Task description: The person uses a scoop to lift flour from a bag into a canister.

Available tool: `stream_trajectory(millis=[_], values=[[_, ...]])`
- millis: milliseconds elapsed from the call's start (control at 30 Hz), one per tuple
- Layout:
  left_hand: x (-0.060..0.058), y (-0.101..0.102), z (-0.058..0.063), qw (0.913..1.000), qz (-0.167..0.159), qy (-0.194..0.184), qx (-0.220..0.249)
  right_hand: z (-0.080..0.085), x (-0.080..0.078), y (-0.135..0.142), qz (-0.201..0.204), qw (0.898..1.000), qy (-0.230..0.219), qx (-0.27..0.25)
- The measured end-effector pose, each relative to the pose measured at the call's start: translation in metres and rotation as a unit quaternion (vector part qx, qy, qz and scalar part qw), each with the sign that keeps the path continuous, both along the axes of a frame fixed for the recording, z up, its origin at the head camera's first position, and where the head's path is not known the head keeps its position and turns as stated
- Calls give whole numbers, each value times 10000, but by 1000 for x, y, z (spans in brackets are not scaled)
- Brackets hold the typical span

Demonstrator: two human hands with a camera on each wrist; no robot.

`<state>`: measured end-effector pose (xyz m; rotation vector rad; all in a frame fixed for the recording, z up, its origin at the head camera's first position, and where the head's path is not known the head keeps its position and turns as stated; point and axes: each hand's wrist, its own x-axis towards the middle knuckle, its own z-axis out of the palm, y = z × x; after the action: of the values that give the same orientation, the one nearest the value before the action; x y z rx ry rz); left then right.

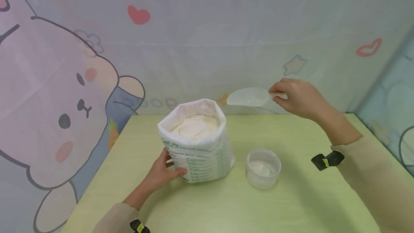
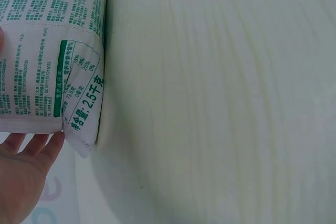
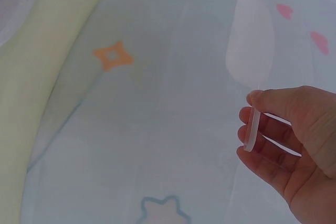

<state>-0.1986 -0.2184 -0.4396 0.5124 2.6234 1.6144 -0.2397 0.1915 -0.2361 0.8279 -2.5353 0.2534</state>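
Observation:
A white bag of flour (image 1: pixel 207 154) with green print stands with its top open, pale flour (image 1: pixel 195 128) filling it to just below the rim. My left hand (image 1: pixel 165 170) grips its lower left side, thumb on the front and fingers round the edge; the left wrist view shows the fingers (image 2: pixel 38 148) along the bag's side. Up to the right, my right hand (image 1: pixel 295 96) holds a translucent scoop (image 1: pixel 249 97) by its handle, raised above the table. Thumb and fingers pinch the handle (image 3: pixel 253 127) in the right wrist view. The scoop's blade points left, toward the bag.
Right of the bag, a round translucent tub (image 1: pixel 262 182) with some white powder (image 1: pixel 262 168) inside sits on the pale yellow-green table (image 1: pixel 207 211). A printed cloth (image 1: pixel 207 46) with hearts and a cartoon animal hangs behind the table.

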Motion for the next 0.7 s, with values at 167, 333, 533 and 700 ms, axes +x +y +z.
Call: stream_trajectory(millis=[167,333,533,700], values=[[0,0,0,10000,-22,18,-5,12,-3,-8,48,9998,-1,197],[0,1,1,10000,-55,27,23,24,-4,-22,117,9991,-95,385],[1,2,2,10000,-37,39,56,35,-1,-43,229,9972,-190,689],[1,3,3,10000,-50,28,80,37,-1,-59,422,9942,-146,982]])
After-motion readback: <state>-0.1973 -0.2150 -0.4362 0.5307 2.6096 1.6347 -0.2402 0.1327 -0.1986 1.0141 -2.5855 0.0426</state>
